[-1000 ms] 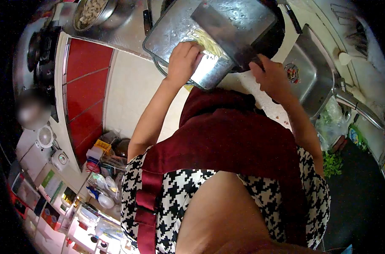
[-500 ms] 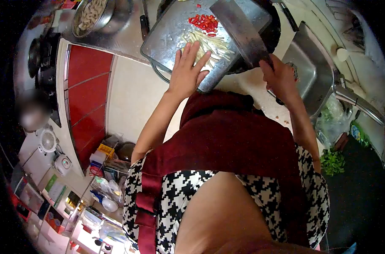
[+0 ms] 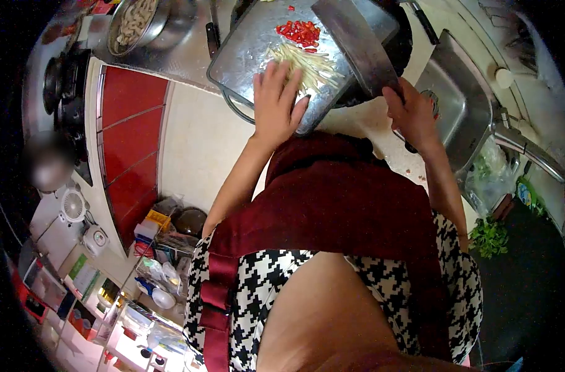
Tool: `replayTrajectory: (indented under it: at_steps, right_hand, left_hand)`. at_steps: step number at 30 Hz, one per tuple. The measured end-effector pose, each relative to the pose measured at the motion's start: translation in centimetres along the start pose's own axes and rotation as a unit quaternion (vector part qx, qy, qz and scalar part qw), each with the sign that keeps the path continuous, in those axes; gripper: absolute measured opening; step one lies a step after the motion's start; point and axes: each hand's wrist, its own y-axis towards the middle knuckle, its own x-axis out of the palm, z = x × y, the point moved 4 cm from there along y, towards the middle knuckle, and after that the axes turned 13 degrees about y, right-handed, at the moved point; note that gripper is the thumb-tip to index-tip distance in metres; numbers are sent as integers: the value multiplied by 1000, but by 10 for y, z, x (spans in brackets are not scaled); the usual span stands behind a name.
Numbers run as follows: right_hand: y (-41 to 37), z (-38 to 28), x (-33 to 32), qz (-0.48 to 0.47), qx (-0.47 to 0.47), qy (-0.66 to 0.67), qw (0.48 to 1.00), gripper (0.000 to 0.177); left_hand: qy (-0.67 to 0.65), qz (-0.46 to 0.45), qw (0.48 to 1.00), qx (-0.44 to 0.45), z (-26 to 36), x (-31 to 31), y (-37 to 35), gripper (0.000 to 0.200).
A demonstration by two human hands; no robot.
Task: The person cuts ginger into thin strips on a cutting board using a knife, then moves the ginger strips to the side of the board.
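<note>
My left hand [image 3: 275, 105] lies with its fingers stretched out at the near-left side of a pile of thin pale strips [image 3: 318, 68], fingertips touching them. The strips rest on a metallic grey cutting board [image 3: 240, 53]. Just beyond them sits a heap of chopped red chili [image 3: 299, 33]. On the right, my right hand [image 3: 414, 118] is closed around the handle of a cleaver [image 3: 358, 48]. Its broad dark blade slants up and left across the board's right part, beside the strips. The hand hides most of the handle.
At the upper left stands a metal bowl [image 3: 158, 26] with pale pieces in it. A black-handled knife [image 3: 212, 41] lies left of the board. To the right are a steel sink [image 3: 453, 77], a faucet [image 3: 530, 152], a plastic bag [image 3: 492, 170] and leafy greens [image 3: 489, 237].
My left hand has drawn its fingers closer together and the pale strips look more gathered. The cleaver has shifted slightly to the right, still in my right hand.
</note>
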Motion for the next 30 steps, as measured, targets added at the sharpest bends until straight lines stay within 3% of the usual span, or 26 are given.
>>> replayTrajectory:
  at_steps: [2,3,6,10,11,12,18,24,26,30]
  right_hand:
    - [1,3,-1,0,-10,2,1000,37]
    - [2,4,-1,-1,-12,4,1000,37]
    - [2,5,0,-1,-21,7,1000,37]
    - [0,4,-3,5,-31,-2,1000,35]
    - [0,3,-4,4,-34,-4,999,34]
    - [0,3,-4,5,-33,-3,999,34]
    - [-1,3,-2,-3,-18,4,1000,32]
    - [-2,7,-2,10,-38,-3,999,32]
    - [-1,13,-3,20,-71,-28,997,32]
    - [0,7,-1,6,-33,0,999,32]
  left_hand:
    - [18,-85,996,35,5,3,-8,60]
    - [32,-81,995,47,11,0,-11,53]
    - [52,-48,995,68,9,-4,-8,47]
    - [-8,47,999,15,0,-12,23,26]
    - [30,99,994,27,3,-19,36,17]
    - [47,70,996,42,2,-19,46,16]
    - [140,-34,979,148,-6,-8,84,14]
    - [129,-4,962,239,-1,-20,87,12]
    - [108,-32,963,245,7,-14,80,11]
    - [82,-30,965,248,16,-12,79,12]
